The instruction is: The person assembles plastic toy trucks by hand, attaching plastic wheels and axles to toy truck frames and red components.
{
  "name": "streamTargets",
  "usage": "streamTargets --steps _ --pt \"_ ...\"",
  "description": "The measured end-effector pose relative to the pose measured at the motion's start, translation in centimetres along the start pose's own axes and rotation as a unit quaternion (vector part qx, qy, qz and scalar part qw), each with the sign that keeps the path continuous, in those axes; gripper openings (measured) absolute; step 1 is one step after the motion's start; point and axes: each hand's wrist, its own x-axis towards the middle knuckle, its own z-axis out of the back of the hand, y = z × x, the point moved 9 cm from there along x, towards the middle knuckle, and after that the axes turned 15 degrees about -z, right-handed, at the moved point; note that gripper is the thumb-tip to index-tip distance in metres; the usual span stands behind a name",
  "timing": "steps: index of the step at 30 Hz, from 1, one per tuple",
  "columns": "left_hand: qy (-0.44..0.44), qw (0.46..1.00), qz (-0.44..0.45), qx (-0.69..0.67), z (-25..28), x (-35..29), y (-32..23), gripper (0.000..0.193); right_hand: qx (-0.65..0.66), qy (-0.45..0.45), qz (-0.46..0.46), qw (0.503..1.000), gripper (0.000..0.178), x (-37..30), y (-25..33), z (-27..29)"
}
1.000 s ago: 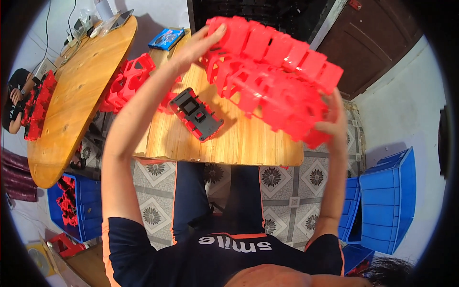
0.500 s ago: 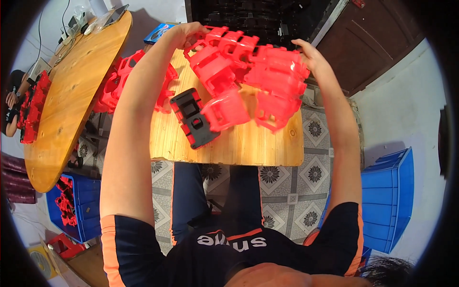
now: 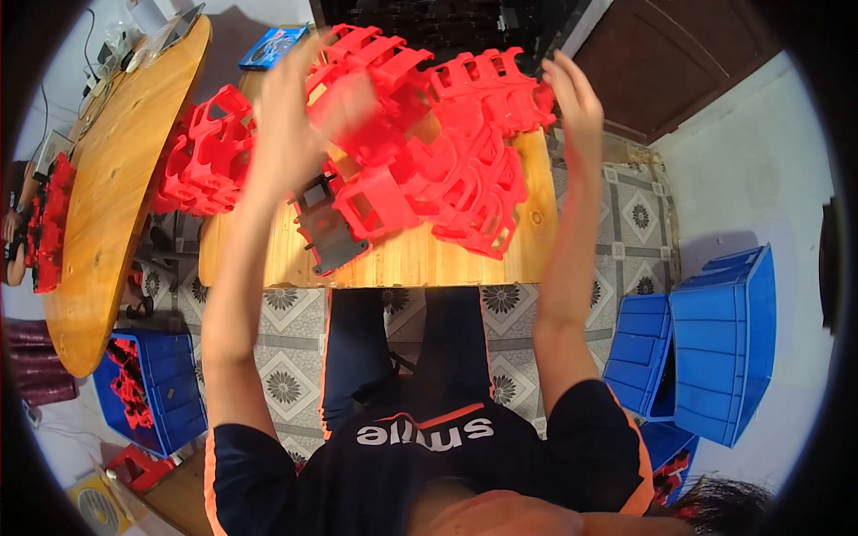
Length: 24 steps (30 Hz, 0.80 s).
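Observation:
A heap of red moulded plastic frames point(image 3: 460, 170) with cut-out openings lies across the wooden table point(image 3: 527, 263) before me. My left hand point(image 3: 299, 125) is over the heap's left side, smeared by motion, its thumb spread from its stretched fingers, and no held piece shows. Beside the heap's right upper end is my right hand point(image 3: 574, 100), fingers stretched out and apart; whether it touches the nearest red frame I cannot tell. A black plastic part with red sections point(image 3: 329, 228) lies at the heap's left front, partly overlapped by a red frame.
More red frames point(image 3: 210, 156) sit left of my left forearm. A second wooden table point(image 3: 116, 192) stands at left, with a person's arm beyond it. Blue crates stand on the floor at left point(image 3: 174, 393) and right point(image 3: 728, 344). A blue box point(image 3: 273, 46) lies at the back.
The red frames between my hands have come down onto the table in a spread heap. Both hands have loosened from them, the left moving down toward me and smeared. The view has shifted slightly.

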Motion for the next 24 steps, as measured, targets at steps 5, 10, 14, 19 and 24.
streamTargets --steps 5,10,14,19,24 --pt "0.183 0.967 -0.030 0.176 -2.3 -11.9 -8.5 0.108 -0.213 0.248 0.136 0.935 0.097 -11.0 0.7 -4.3" --pt "0.180 0.936 -0.066 0.294 -4.2 -13.5 -5.2 0.094 -0.509 0.251 0.101 0.817 0.101 -11.2 -5.0 -8.0" --pt "0.151 0.954 -0.028 0.258 -2.4 -12.3 -4.8 0.091 -0.461 0.180 0.019 0.869 0.092 -14.0 -5.1 -6.4" --pt "0.141 0.961 0.058 0.232 -1.4 -10.4 -0.6 0.092 -0.526 -0.074 -0.080 0.844 0.074 -15.7 -4.6 -2.6" --pt "0.208 0.921 0.103 0.312 -1.1 -7.6 1.1 0.095 -0.595 -0.167 -0.059 0.784 0.058 -15.5 -4.1 -2.6"
